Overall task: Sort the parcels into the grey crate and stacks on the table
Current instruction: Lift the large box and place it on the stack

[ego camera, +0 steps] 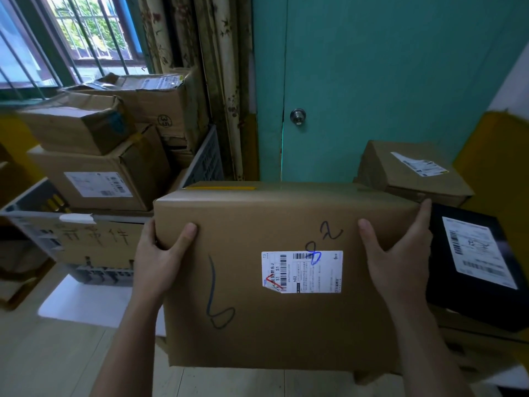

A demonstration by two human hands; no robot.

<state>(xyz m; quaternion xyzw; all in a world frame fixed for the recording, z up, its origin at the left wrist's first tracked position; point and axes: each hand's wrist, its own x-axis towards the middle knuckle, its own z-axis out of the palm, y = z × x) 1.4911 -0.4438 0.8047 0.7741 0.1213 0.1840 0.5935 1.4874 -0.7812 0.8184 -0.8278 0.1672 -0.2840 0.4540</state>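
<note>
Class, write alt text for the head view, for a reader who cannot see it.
A left hand and right hand grip a large cardboard box by its sides, white label facing up. At left, boxes fill a grey crate; a black parcel lies at right, a teal door behind.

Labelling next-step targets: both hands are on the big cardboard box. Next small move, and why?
Probably swing the cardboard box left toward the grey crate: the left hand and right hand grip its sides, and a black parcel crowds the right.
</note>
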